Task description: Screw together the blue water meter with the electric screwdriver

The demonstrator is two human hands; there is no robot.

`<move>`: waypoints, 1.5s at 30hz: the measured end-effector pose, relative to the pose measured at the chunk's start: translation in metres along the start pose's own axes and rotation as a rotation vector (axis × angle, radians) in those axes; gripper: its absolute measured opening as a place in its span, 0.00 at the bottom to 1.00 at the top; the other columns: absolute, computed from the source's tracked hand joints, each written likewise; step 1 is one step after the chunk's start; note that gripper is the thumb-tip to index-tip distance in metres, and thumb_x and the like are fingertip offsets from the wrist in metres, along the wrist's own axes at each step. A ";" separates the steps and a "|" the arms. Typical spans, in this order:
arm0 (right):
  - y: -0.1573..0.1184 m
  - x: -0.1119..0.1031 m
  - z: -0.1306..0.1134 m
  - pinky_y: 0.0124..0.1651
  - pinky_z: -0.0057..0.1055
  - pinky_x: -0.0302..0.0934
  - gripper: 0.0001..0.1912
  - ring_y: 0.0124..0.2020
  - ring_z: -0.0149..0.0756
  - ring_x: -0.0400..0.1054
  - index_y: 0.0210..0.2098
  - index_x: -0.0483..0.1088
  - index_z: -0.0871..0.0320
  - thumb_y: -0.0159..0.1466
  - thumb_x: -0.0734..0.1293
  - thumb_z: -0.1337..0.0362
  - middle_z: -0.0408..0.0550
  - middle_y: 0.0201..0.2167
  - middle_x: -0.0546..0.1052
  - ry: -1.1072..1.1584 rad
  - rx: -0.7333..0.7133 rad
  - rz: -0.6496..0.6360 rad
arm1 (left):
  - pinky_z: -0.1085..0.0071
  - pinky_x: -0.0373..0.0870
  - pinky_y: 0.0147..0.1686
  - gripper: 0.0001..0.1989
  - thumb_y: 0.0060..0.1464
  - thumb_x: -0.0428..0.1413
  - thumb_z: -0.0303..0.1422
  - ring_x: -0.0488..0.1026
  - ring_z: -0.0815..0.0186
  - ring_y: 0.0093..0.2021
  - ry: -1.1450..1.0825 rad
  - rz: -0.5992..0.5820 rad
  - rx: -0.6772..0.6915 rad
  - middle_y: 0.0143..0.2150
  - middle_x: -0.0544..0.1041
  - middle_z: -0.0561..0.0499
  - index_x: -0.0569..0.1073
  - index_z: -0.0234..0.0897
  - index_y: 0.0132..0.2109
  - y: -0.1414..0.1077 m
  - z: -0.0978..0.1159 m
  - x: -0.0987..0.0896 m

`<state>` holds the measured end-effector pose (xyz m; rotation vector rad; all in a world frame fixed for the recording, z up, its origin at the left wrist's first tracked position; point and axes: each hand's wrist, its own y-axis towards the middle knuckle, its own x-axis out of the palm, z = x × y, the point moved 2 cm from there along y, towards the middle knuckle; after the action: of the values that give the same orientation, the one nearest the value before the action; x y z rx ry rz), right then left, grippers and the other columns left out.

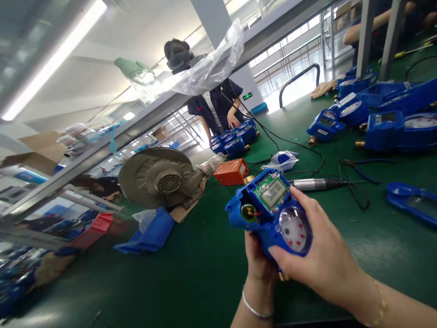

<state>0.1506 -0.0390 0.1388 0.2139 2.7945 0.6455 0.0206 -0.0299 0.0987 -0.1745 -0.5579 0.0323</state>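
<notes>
Both hands hold up a blue water meter (261, 225) above the green table. Its cover is off, so a circuit board with a digital display (274, 191) and a round battery-like part with red wires (250, 212) lie bare. Beside them is a clear round dial (294, 229) with red pointers. My left hand (257, 259) grips it from below, its fingers mostly hidden behind the body. My right hand (324, 250) wraps the right side, thumb below the dial and forefinger by the display. Brass pipe ends stick out at top and bottom.
On the green table (205, 273) are a grey blower (160, 177), an orange box (231, 171), a silver electric screwdriver (312, 184), pliers (363, 168), a blue cover (411, 200) and a blue bin (146, 232). More meters (385, 130) stand right. A co-worker (218, 107) handles meters opposite.
</notes>
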 end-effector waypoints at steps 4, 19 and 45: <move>-0.015 0.005 0.016 0.50 0.56 0.66 0.48 0.53 0.57 0.64 0.64 0.45 0.55 0.51 0.70 0.52 0.60 0.52 0.65 -0.131 0.077 -0.156 | 0.50 0.57 0.61 0.29 0.49 0.55 0.58 0.59 0.43 0.61 -0.114 -0.148 -0.147 0.53 0.73 0.43 0.78 0.39 0.46 -0.019 -0.019 -0.014; -0.058 0.043 0.002 0.11 0.31 0.52 0.36 0.12 0.36 0.64 0.46 0.71 0.80 0.64 0.59 0.46 0.51 0.15 0.69 -0.380 -0.609 -0.287 | 0.56 0.77 0.40 0.15 0.51 0.62 0.38 0.78 0.50 0.35 0.343 0.490 -0.637 0.35 0.80 0.42 0.77 0.31 0.42 -0.065 0.098 -0.059; -0.044 0.057 0.033 0.57 0.41 0.61 0.39 0.55 0.44 0.67 0.58 0.51 0.58 0.57 0.68 0.44 0.60 0.55 0.68 1.483 0.784 -0.523 | 0.56 0.66 0.55 0.32 0.53 0.56 0.48 0.65 0.49 0.57 1.460 0.023 -0.656 0.62 0.64 0.47 0.60 0.46 0.63 0.009 0.138 0.001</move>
<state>0.1017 -0.0531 0.0778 -1.3440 3.9158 -0.8445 -0.0511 0.0002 0.2126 -0.7547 0.9184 -0.2471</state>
